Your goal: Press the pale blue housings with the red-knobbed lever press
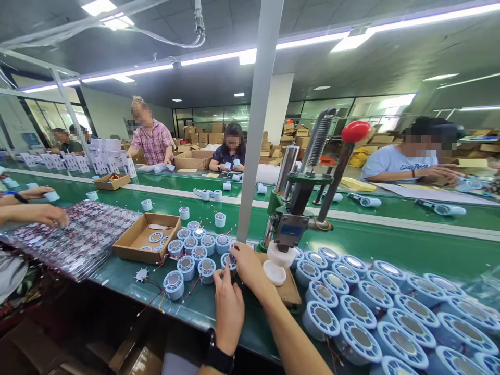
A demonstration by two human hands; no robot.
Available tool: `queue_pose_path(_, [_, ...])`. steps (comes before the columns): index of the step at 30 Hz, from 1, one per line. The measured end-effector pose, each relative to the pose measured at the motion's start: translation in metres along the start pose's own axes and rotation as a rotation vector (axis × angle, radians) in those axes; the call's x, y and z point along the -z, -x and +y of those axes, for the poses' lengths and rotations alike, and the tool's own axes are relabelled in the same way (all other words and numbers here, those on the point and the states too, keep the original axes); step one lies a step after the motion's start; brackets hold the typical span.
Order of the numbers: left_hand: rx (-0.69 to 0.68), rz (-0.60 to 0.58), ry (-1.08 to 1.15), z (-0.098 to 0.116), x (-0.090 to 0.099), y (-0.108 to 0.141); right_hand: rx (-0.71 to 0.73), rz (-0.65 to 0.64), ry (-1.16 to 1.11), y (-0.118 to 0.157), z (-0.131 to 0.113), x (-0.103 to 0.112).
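Curled at cup [226, 259] with left hand [229, 299] and right hand [250, 268] | can't tell grip | hold level, keep wires [192, 289] clear

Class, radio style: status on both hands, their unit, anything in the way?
Left hand, right hand: both at one blue unit, grip unclear. Other units crowd close. Press to the right.

Nothing can be read for certain. Dark lettering crosses the chest of a light blue T-shirt [385, 165] worn by a person at the right, too blurred to spell out. Printed marks on the white cards [82, 163] and the blue plate [292, 230] of the lever press [296, 197] are illegible.
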State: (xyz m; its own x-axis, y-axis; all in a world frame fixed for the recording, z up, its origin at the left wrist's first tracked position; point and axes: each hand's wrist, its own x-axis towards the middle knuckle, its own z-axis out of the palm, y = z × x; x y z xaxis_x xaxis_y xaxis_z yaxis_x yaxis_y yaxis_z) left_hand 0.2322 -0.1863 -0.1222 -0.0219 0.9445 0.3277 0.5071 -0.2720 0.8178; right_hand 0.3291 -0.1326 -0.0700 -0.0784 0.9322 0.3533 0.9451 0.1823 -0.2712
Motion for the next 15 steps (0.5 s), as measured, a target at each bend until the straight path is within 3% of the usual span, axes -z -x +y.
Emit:
queue_pose_path(4, [-0.003, -0.067, 0.095, -0.007, -0.006, -0.011, -0.051, -0.022, 0.079, 0.008, 0.015, -0.013])
queue_pose_path(9, [0.003, -0.191, 0.15, -0.014, -0.003, -0.014, -0.086, -0.026, 0.128, 0.024, 0.014, -0.022])
queue_pose_path(12, [-0.09, -0.242, 0.133, -0.01, 0.019, -0.012, -0.085, 0.016, 0.171, 0.03, 0.012, -0.032])
queue_pose_path(15, [-0.249, -0.177, 0.064, -0.005, 0.069, -0.042, -0.074, 0.059, 0.229, 0.035, 0.01, -0.04])
